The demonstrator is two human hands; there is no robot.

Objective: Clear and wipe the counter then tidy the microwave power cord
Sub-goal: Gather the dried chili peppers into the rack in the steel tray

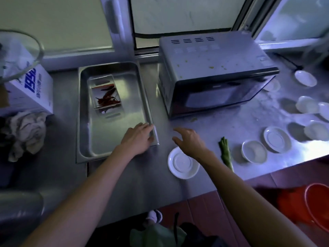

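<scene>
A steel tray (83, 111) sits on the steel counter (160, 184) left of the microwave (211, 72). Inside the tray lies a clear container of red dried chillies (106, 95). My left hand (138, 138) rests on the tray's near right corner, fingers over the rim. My right hand (188, 139) hovers open above the counter, just beyond a white saucer (183, 164). A green vegetable piece (225, 152) lies right of that saucer. A crumpled cloth (25, 132) lies at the far left. A dark cord (147, 35) runs along the window behind the microwave.
Several white saucers and small bowls (276, 139) are scattered over the right part of the counter. A white box with blue print (32, 88) and a glass lid (16, 52) stand at the left. A red basin (318, 205) sits on the floor at the right.
</scene>
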